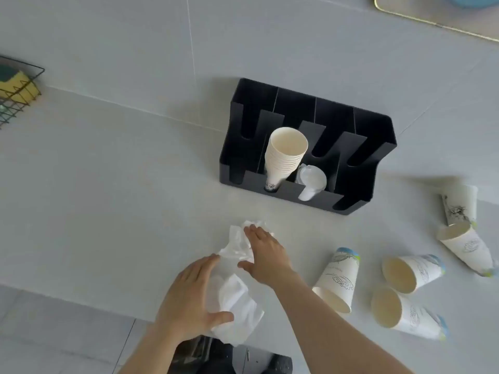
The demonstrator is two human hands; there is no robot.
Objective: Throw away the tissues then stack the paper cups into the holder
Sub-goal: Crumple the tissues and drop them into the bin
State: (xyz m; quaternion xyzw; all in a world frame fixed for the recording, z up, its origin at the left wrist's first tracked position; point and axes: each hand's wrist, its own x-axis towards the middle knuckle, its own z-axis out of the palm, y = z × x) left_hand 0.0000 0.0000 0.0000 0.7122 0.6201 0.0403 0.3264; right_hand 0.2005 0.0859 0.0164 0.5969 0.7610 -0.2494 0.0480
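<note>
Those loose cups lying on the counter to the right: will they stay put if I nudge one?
Probably not. The loose cups lie on their sides on the smooth counter, so a nudge likely rolls them in a curve. Being thin paper, they look light and easily crushed.

We see both our bare forearms reaching forward from the lower edge. Our left hand (pixel 189 298) lies palm down, fingers spread flat and thumb stretched out to the right. Our right hand (pixel 266 253) reaches further ahead, palm down too, fingers extended together and thumb angled toward the left hand
</note>
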